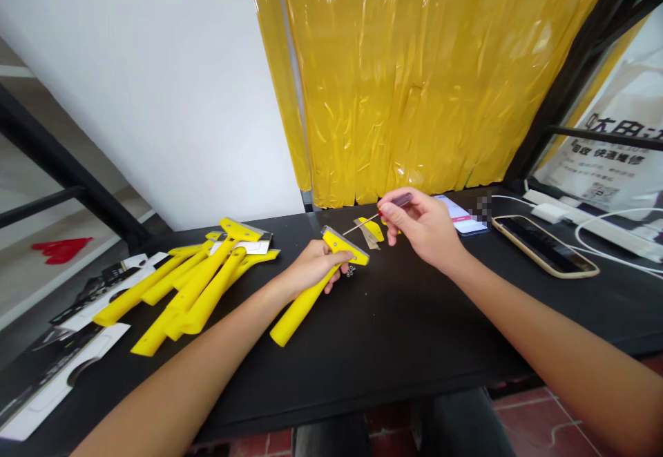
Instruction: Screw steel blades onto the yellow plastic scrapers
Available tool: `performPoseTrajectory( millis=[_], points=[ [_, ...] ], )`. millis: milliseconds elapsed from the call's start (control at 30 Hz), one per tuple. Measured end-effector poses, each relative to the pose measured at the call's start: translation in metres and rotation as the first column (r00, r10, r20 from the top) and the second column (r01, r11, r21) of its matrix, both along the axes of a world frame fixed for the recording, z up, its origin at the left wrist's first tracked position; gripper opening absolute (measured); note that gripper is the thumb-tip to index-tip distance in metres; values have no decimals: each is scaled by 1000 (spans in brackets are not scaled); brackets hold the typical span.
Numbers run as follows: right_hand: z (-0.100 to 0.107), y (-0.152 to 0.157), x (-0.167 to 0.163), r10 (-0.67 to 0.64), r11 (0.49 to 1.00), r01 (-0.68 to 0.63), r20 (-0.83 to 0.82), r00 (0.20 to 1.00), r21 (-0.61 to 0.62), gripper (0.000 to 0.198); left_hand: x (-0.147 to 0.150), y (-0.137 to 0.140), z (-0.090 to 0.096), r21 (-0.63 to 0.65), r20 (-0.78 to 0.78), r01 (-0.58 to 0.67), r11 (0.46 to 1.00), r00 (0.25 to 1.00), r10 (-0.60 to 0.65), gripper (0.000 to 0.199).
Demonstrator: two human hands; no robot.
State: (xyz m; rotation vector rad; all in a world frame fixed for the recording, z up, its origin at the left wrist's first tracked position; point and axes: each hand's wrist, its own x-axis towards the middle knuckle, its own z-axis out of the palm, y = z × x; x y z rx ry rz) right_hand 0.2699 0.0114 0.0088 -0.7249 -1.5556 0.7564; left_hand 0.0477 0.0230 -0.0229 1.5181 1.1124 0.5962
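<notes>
My left hand (pixel 315 267) is closed around the neck of a yellow scraper (pixel 303 308), just under its wide head, with the handle slanting toward me. In my right hand (pixel 422 226) I grip a screwdriver (pixel 401 200) by its dark handle. Its thin shaft points left and down, with the tip close to the scraper's head; whether it touches a screw I cannot tell. Loose yellow head pieces and a metal plate (pixel 370 239) lie just behind. A few small screws (pixel 351 272) show beside my left fingers on the black table (pixel 394 346).
Several yellow scrapers (pixel 207 291) lie piled at left, beside black-and-white cardboard packages (pixel 67 374). At right are a phone (pixel 543 244), a white power strip (pixel 595 226) with cables, and a printed card (pixel 460 217). A yellow plastic curtain (pixel 414 77) hangs behind the table.
</notes>
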Motion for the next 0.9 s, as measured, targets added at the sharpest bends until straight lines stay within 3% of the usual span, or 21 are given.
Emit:
performPoseTrajectory(
  millis=[200,567,900],
  points=[
    [-11,-3,-7,45,999,-45,178,983,-4,27,1,1,-3,19,-18,-4,1000,1000,4,33],
    [-15,-1,-8,43,999,-43,271,962,-6,27,1,2,-4,34,-31,18,999,999,-17,34],
    [-14,-7,-12,-64,992,14,398,915,128,25,5,-2,-1,70,-53,21,997,998,-17,35]
  ],
)
